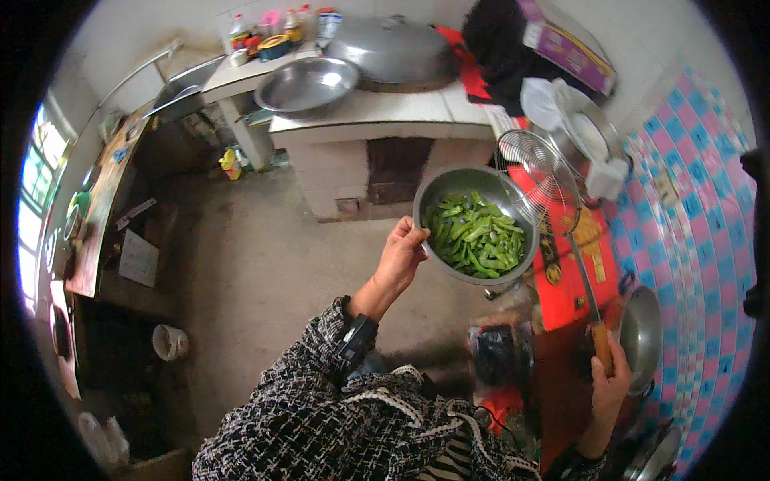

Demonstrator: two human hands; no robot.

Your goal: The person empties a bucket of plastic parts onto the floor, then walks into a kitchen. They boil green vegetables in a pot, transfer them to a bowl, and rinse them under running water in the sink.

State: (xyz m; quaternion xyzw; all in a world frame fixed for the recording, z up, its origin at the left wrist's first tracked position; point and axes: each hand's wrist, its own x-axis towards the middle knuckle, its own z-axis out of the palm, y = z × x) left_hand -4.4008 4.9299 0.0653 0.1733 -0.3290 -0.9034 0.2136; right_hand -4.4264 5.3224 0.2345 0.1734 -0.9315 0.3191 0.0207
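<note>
My left hand (403, 255) grips the rim of a round metal bowl (427, 199) on its left side, thumb over the edge. Cut green peppers (479, 236), or similar green pods, lie in the bowl. In my right hand (607, 381) is the wooden handle of a wire skimmer (539, 181). The skimmer's round mesh head is at the bowl's right rim, overlapping it in view; whether they touch I cannot tell. Just right of my right hand stands a metal wok or pan (642, 330).
A red-covered table (561, 297) runs along the tiled wall at right, with a metal pot (589, 132) at its far end. Behind is a white-topped stove (393, 128) with a large lid (393, 50) and a wide basin (307, 85). A bucket (170, 342) stands on the floor at left.
</note>
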